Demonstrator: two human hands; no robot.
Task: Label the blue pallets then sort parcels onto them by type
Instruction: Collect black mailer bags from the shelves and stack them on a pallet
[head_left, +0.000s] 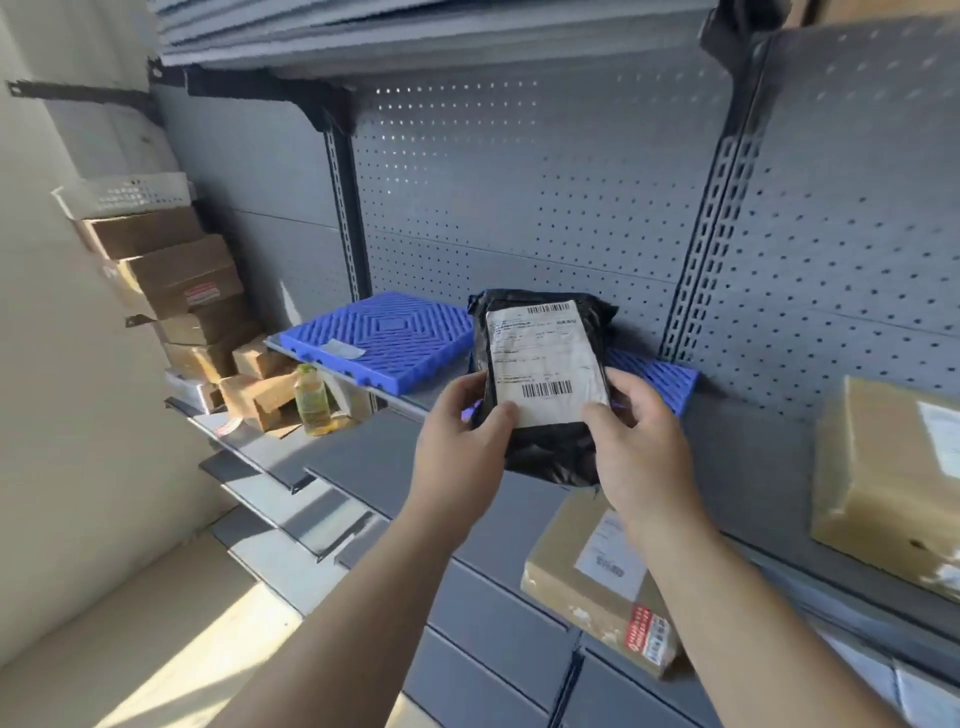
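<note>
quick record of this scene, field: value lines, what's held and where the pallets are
held: black parcel, white shipping label facing the camera
left hand: grips the parcel's lower left edge
right hand: grips its lower right edge
left pallet: on the shelf, paper slip on it
right pallet: mostly hidden behind the parcel
boxes: brown box below the hands; bigger box at right

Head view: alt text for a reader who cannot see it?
The left hand and right hand hold a black poly-bag parcel, white shipping label facing the camera, before a grey pegboard shelf. Behind it lie two blue pallets, the left one bearing a small label; brown cardboard parcels sit lower right.
</note>
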